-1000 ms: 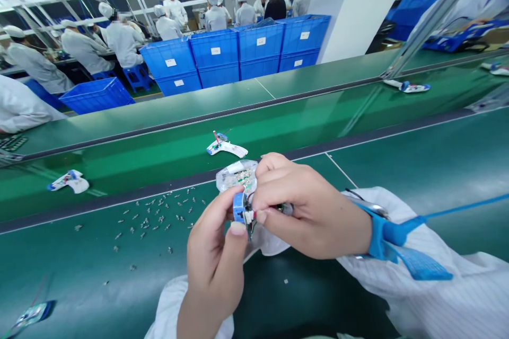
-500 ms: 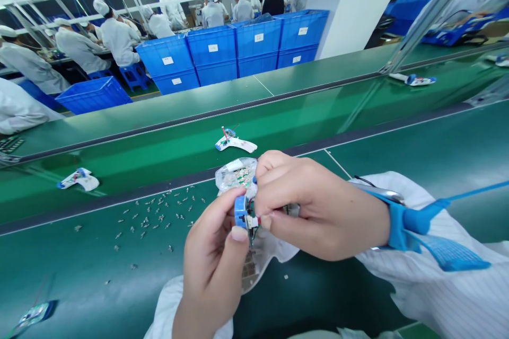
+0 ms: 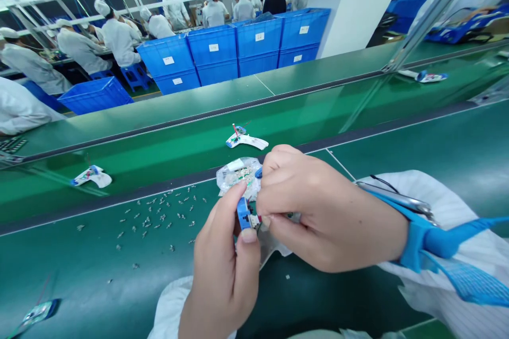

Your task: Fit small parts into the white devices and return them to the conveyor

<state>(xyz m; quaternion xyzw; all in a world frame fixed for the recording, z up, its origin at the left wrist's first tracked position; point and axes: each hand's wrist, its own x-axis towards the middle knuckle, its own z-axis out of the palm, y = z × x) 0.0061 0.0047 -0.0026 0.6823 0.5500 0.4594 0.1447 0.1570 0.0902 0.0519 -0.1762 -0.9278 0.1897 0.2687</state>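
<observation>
Two hands work close together above the green desk (image 3: 449, 143). The left hand (image 3: 225, 262) pinches a small blue part (image 3: 243, 213) between thumb and fingers, and the right hand (image 3: 328, 217), nearly closed, holds a tiny white piece (image 3: 254, 221) against it with its fingertips (image 3: 265, 222). Compared with a moment ago, the thin dark pin under the blue part no longer shows (the left fingers may cover it). What the right hand holds is mostly hidden, so I cannot make out its shape. A clear bag (image 3: 238, 176) of small boards lies just beyond the hands, near loose metal bits (image 3: 151, 217); a blue strap (image 3: 421, 241) circles the right wrist.
</observation>
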